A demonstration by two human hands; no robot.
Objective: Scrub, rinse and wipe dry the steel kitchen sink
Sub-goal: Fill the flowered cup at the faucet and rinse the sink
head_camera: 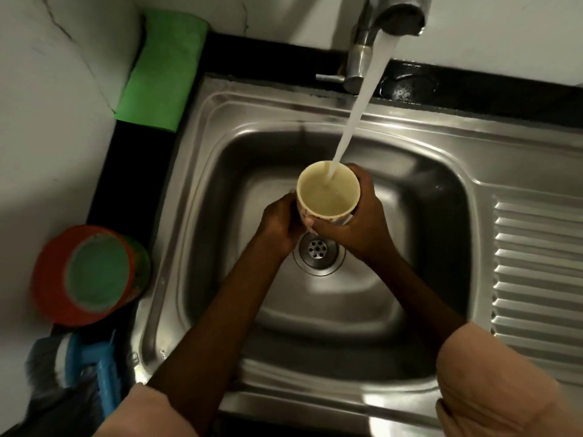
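We've got a cream cup [328, 193] held upright over the middle of the steel sink [394, 171] basin, just above the drain [317, 249]. Left hand [280, 227] wraps the cup's left side, fingers curled round it; right hand [356, 222] grips from the right, thumb across the near wall under the rim, fingers round the far side. So both hands are closed on the cup. Tap [388, 23] is running: the water stream [356, 105] drops at a slant into the cup, landing near the far rim, and the cup looks partly filled. Basin walls are wet-shiny; ribbed drainboard [536, 279] sits to the right. On the black counter [126, 159] left of the sink: a folded green cloth [164, 70] against the wall in the far corner, an orange tub [79, 275] with a greenish top beside the sink's left rim, and a blue-handled brush [91, 373] nearer us, blurred. Pale sleeves [492, 383] are pushed up both forearms.
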